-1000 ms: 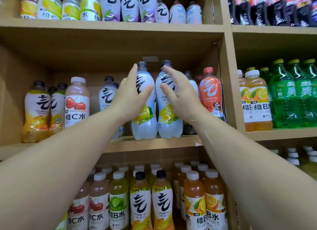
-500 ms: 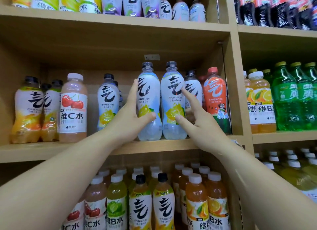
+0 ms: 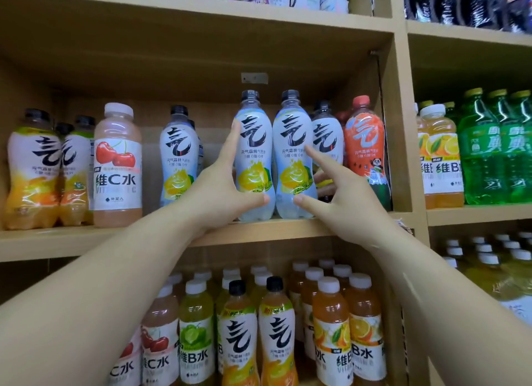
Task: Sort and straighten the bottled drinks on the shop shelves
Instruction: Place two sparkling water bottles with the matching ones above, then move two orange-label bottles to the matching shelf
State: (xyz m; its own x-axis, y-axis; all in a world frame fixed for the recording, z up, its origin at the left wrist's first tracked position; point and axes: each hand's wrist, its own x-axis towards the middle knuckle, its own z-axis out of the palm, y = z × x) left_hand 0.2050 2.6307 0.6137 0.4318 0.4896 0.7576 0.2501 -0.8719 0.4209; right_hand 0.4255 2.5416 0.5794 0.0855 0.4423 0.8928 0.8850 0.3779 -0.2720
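Two pale-blue lemon soda bottles stand upright side by side near the front edge of the middle shelf (image 3: 273,231). My left hand (image 3: 221,187) holds the left lemon bottle (image 3: 253,143), thumb across its lower front and index finger up its left side. The right lemon bottle (image 3: 292,143) is held by my right hand (image 3: 339,195), with the thumb at its base, the index finger up its right side and the other fingers curled behind it. A third bottle of the same kind (image 3: 326,135) stands just behind and to the right.
On the same shelf stand an orange-red bottle (image 3: 364,143), another lemon bottle (image 3: 178,155), a cherry vitamin C bottle (image 3: 118,161) and orange sodas (image 3: 31,166). A gap lies between the lone lemon bottle and my left hand. Green bottles (image 3: 495,155) fill the right bay; packed rows (image 3: 259,328) stand below.
Both hands have slid down from the bottles' upper bodies to their lower halves. The two lemon bottles now stand on the shelf, labels facing front. The view has moved closer.
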